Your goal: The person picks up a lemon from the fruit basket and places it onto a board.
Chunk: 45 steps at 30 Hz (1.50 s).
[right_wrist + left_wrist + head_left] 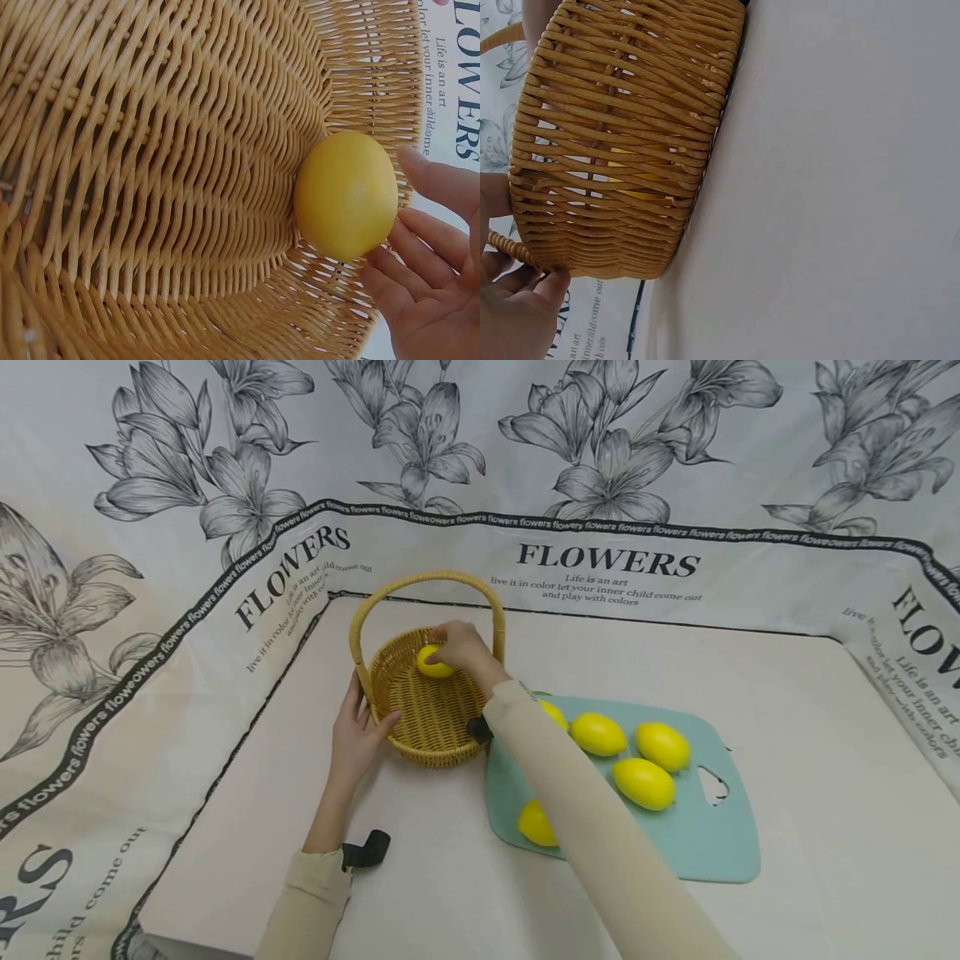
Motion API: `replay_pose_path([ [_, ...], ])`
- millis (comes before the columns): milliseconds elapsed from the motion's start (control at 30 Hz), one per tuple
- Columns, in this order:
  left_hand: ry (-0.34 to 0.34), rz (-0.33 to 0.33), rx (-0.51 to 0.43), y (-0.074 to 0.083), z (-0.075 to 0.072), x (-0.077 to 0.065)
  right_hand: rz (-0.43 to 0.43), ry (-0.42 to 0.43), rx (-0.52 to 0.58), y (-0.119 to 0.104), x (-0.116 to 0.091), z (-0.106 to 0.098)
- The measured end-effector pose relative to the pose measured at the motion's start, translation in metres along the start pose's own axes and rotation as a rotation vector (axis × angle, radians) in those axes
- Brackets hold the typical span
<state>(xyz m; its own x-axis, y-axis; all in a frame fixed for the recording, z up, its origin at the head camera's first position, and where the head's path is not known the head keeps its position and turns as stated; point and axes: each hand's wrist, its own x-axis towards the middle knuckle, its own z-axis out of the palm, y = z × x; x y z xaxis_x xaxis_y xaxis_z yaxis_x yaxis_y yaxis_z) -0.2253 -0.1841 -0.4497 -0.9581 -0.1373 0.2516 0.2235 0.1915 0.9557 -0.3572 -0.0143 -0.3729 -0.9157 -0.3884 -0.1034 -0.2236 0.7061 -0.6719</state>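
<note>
A round wicker basket (pixel 431 710) with a tall arched handle stands on the table. My left hand (pixel 358 735) grips its left side, thumb over the rim and fingers along the outside; the left wrist view shows the fingers by the handle's base. Inside, a yellow lemon (pixel 346 196) lies against the far wall. My right hand (pixel 463 652) reaches over the basket to that lemon. In the right wrist view its fingers are spread loosely at the lemon's near end, and the thumb looks slightly apart from it.
Right of the basket lies a light blue cutting board (pixel 712 843) bearing several lemons (pixel 643 783); my right sleeve (pixel 585 810) covers part of it. Behind the white table (pixel 787 693) hangs a flower-printed cloth (pixel 442 468).
</note>
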Motion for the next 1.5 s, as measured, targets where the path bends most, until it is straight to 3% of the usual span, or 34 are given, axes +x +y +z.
replay_pose_path([
  [267, -0.025, -0.052, -0.015, 0.029, 0.001, -0.007, 0.041, -0.017, -0.018, 0.006, 0.005, 0.004],
  [600, -0.019, -0.043, 0.002, 0.034, 0.002, -0.008, 0.046, -0.039, -0.015, 0.011, 0.009, 0.008],
  [767, -0.019, -0.043, 0.003, 0.032, 0.001, -0.007, 0.038, -0.038, -0.015, 0.010, 0.008, 0.008],
  [1033, -0.002, -0.027, -0.003, 0.001, 0.000, 0.001, 0.024, -0.038, -0.038, 0.009, 0.007, 0.006],
  [1300, 0.004, 0.005, 0.017, 0.001, 0.002, -0.002, 0.015, -0.035, -0.067, 0.009, 0.002, -0.001],
  [1500, 0.002, -0.018, 0.026, 0.002, 0.001, -0.001, 0.014, -0.032, -0.037, 0.006, -0.006, -0.008],
])
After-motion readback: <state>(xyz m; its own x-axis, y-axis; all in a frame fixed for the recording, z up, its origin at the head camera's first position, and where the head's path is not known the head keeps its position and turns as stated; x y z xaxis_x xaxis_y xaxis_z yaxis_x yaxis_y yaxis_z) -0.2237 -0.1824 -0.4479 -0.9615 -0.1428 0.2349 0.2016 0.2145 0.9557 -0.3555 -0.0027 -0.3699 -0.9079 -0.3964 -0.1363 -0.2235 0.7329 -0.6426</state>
